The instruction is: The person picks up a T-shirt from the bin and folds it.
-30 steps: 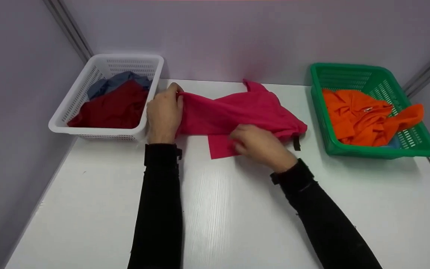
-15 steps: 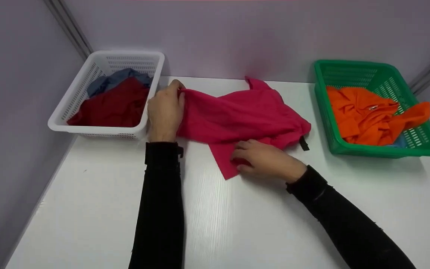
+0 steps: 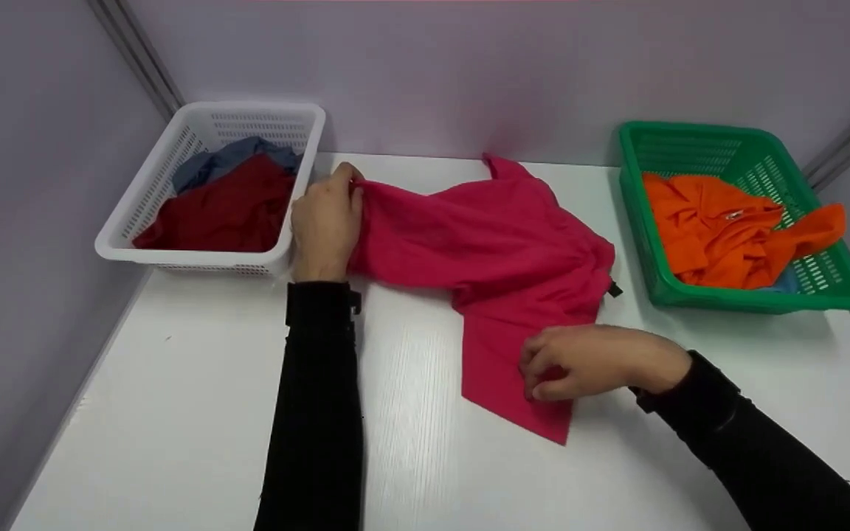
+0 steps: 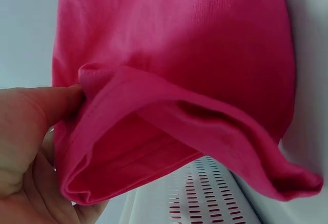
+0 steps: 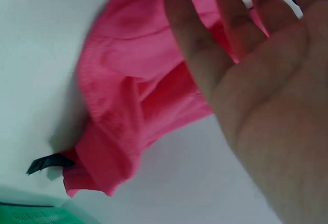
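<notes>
Pink garment [image 3: 499, 236] is spread on the table [image 3: 410, 435], between white basket [image 3: 189, 255] and green basket [image 3: 757, 299]. Its open edge is pinched between thumb and fingers of the left hand [image 3: 327, 221]. Flap [image 3: 491, 369] is touched by the right hand [image 3: 587, 361], fingers bent; whether cloth is gripped cannot be told. Handling judged light, limp, hardly slippery, not fragile; edges and flap corner judged best held. Long axis: left to right, open edge leftward; flap pointed toward the person.
</notes>
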### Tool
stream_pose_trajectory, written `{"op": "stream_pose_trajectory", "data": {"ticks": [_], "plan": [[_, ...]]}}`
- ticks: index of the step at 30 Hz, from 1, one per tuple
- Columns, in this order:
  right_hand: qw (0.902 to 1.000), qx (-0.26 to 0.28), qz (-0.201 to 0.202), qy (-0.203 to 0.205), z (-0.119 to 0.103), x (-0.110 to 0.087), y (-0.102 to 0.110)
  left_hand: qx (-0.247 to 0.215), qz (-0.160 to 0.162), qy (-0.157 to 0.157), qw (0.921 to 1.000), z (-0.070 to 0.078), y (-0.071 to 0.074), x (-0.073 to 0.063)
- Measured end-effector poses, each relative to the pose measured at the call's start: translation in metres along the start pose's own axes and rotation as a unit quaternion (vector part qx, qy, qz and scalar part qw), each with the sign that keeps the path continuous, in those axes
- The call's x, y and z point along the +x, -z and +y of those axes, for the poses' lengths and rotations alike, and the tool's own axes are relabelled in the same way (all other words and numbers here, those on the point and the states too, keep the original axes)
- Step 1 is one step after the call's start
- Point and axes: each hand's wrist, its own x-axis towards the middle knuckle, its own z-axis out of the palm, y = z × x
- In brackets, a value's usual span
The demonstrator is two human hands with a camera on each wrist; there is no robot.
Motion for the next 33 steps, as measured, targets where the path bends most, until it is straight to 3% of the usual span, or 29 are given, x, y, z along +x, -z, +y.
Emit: {"op": "stream_pose_trajectory", "data": {"ticks": [4,8,11,15,21,29,33], "plan": [[0.9972,-0.006,-0.002,-0.074,-0.005,-0.003,0.007,0.003,0.006,-0.004,1.0000,0.001,-0.001,0.000],[0.9873,-0.040,0.083,-0.130,-0.004,0.014,0.012,0.000,0.024,-0.028,0.9993,0.003,-0.002,-0.001],[0.9758,-0.045,0.146,-0.156,-0.004,0.034,0.012,0.003,0.021,-0.044,0.9988,0.004,-0.004,-0.001],[0.9652,-0.056,0.180,-0.181,-0.009,0.059,0.008,0.015,0.001,-0.044,0.9989,0.004,-0.006,-0.001],[0.9667,-0.112,0.172,-0.153,-0.014,0.071,-0.003,0.012,0.000,-0.036,0.9993,0.005,-0.005,-0.002],[0.9842,-0.099,0.129,-0.072,-0.009,0.043,-0.012,0.013,-0.005,-0.039,0.9991,0.002,-0.006,-0.002],[0.9865,-0.095,0.117,-0.066,-0.008,0.031,-0.014,0.022,-0.042,-0.050,0.9976,0.002,-0.003,-0.004]]}}
